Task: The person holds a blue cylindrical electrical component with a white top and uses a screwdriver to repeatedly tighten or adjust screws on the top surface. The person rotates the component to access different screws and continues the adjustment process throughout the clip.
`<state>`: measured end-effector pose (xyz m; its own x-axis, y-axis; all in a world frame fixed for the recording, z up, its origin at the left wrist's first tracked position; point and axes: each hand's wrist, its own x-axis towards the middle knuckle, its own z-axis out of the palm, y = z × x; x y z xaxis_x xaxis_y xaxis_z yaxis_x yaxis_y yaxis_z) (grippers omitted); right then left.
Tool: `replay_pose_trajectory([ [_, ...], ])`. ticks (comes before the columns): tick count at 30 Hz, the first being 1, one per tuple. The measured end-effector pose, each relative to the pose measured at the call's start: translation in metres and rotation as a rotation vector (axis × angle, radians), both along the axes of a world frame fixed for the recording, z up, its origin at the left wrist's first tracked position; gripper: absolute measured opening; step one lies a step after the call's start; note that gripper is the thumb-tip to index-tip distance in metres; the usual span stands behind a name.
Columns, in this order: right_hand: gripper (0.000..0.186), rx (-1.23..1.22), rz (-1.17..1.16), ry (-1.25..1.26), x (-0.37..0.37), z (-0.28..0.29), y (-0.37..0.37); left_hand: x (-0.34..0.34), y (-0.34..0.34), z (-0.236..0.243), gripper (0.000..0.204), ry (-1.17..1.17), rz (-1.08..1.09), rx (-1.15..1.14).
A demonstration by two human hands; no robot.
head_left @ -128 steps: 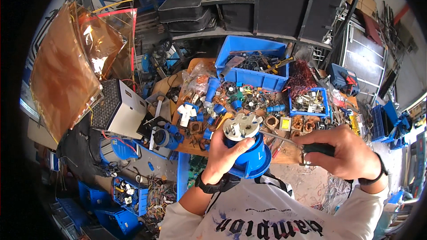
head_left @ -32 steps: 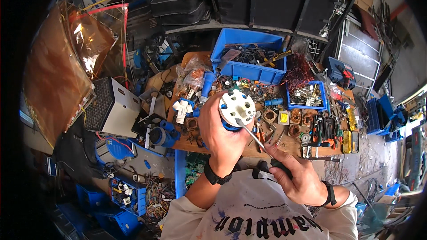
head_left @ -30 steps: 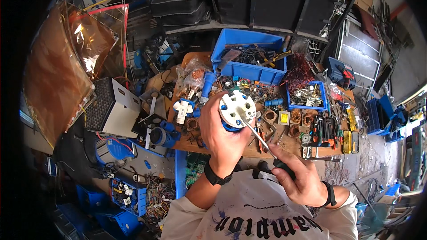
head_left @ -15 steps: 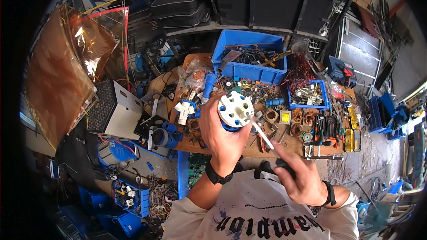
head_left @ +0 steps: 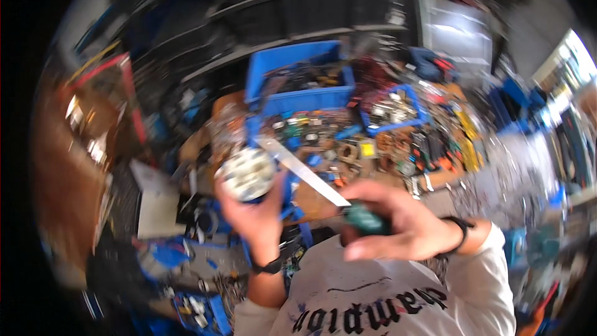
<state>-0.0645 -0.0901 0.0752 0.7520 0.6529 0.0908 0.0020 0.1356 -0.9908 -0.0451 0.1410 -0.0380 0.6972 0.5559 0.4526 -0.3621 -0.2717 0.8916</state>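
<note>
My left hand (head_left: 256,214) is wrapped round a round plastic part, left of the middle. It looks like an industrial plug or socket, with a white face (head_left: 247,174) full of holes and a blue body below, though motion smears it. My right hand (head_left: 404,221) grips the green handle (head_left: 367,219) of a tool with a long flat metal blade (head_left: 305,172). The blade slants up and left, its tip just above and right of the white face, seemingly apart from it. Whether the tool is a knife or a screwdriver is unclear.
Beyond my hands stands a wooden workbench (head_left: 314,202) strewn with small parts. A large blue bin (head_left: 308,101) sits at its back, a smaller blue tray (head_left: 393,126) of metal pieces right of it. Pliers-like tools (head_left: 429,152) lie at the right. A beige case (head_left: 158,202) stands left.
The view has swung to the right and blurred. My left hand and the plug-like part now appear further left; the tool's blade has turned broadside, its tip lifted above the white face.
</note>
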Motion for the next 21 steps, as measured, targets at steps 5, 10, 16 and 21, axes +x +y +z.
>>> replay_pose_trajectory([
  [5,0.064,0.159,0.241,-0.030,0.011,0.049,0.024,-0.003,0.028,-0.009,0.071,0.122,-0.124,-0.336],
  [10,0.063,0.168,0.352,0.026,0.007,0.100,0.002,-0.007,0.030,0.012,0.076,0.384,0.278,-0.102],
  [16,0.062,0.219,0.469,0.045,0.017,0.099,0.003,-0.011,0.031,0.035,0.082,0.557,0.346,-0.156],
  [21,0.061,0.176,0.439,0.042,0.013,0.096,0.002,-0.013,0.040,0.011,0.078,0.392,0.229,-0.148],
])
